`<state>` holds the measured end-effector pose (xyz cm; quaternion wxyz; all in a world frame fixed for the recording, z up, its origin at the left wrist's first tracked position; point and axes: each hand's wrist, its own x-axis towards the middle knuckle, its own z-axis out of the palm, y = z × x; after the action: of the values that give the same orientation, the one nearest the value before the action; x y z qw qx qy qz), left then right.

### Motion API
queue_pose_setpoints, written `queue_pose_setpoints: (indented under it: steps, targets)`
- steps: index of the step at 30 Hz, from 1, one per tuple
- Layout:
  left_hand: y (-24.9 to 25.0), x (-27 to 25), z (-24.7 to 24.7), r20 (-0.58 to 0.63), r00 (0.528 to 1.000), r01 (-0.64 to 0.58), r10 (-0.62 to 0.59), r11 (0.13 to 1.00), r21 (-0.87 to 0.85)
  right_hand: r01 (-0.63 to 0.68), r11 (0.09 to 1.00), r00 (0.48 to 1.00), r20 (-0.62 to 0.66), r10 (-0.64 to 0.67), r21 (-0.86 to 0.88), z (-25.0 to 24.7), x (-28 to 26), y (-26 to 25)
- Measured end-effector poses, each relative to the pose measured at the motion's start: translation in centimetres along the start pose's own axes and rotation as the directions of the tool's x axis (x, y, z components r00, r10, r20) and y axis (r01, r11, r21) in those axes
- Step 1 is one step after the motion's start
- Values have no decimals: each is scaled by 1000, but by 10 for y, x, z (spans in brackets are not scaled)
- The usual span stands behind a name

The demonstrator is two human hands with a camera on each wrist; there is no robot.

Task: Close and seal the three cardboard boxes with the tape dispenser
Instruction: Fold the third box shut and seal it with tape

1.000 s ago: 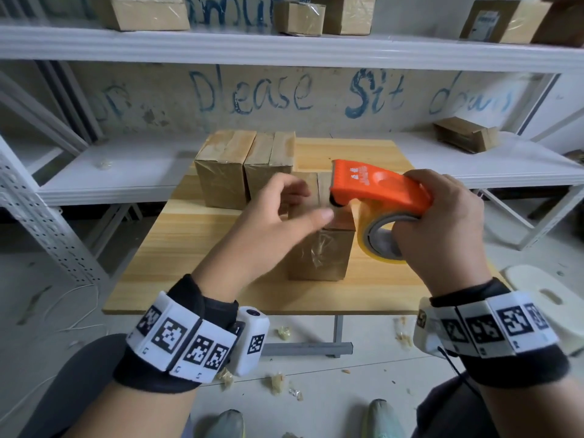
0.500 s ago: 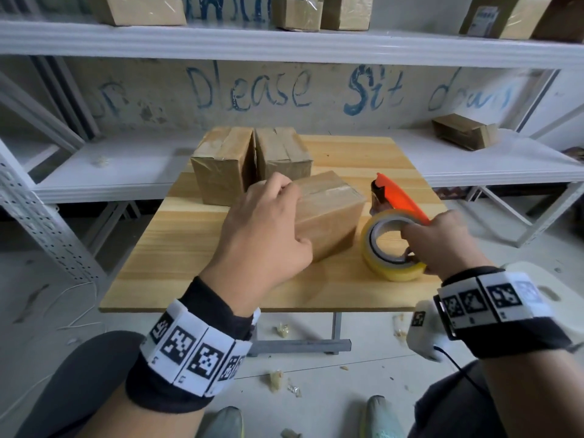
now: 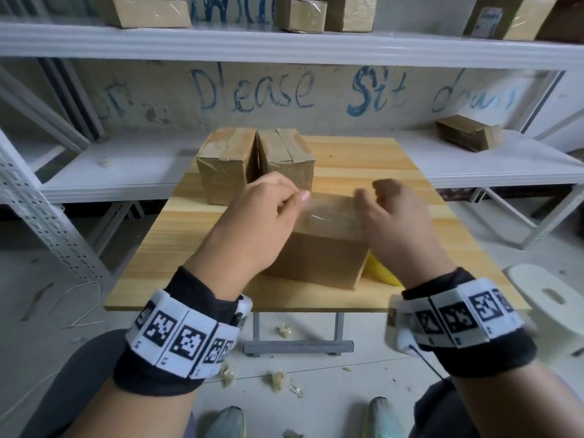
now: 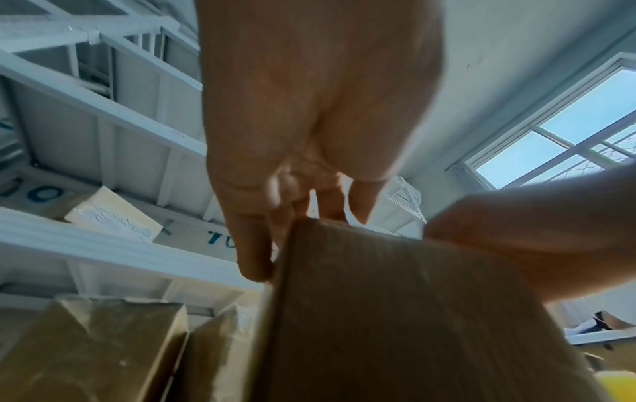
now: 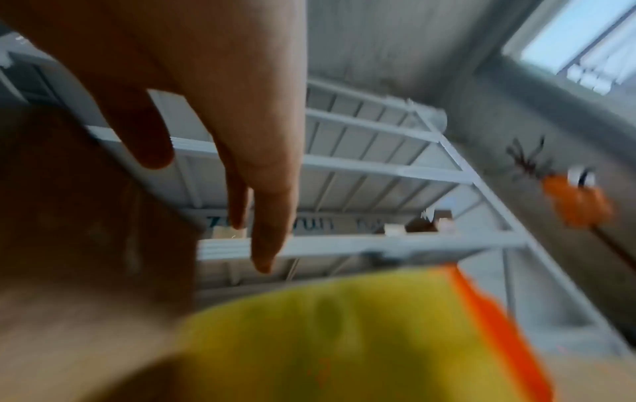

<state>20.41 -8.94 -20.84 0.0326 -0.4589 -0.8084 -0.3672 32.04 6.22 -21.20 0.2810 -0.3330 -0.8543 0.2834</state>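
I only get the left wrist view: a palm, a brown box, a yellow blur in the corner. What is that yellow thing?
Observer: A tape roll in an orange dispenser; the right wrist view shows it close up.
Operator: Is the right hand holding it?
Observer: No. The right hand is over the right end of the box, its fingers loose and holding nothing.
Operator: Is the box taped yet?
Observer: The head view shows glossy clear tape across its top, between the two hands.
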Motion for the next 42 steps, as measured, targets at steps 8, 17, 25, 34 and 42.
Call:
queue_pose_setpoints:
  steps: [8, 17, 25, 34, 42]
  targets:
    - [-2, 1, 20, -219, 975, 55, -45, 998, 39, -149, 982, 987, 68, 142, 116, 11, -7, -15]
    - [6, 1, 19, -130, 895, 399, -427, 895, -198, -134, 980, 991, 28, 132, 149, 42, -10, -20]
    - [-2, 0, 16, -103, 863, 453, -495, 848, -275, -182, 965, 981, -35, 192, 190, 44, -4, -20]
    - [-22, 4, 11, -51, 904, 366, -425, 829, -422, -185, 933, 982, 32, 184, 307, 39, 0, -12]
    - [-25, 10, 8, -6, 892, 397, -453, 787, -472, -248, 901, 967, 151, 207, 356, 24, 3, -6]
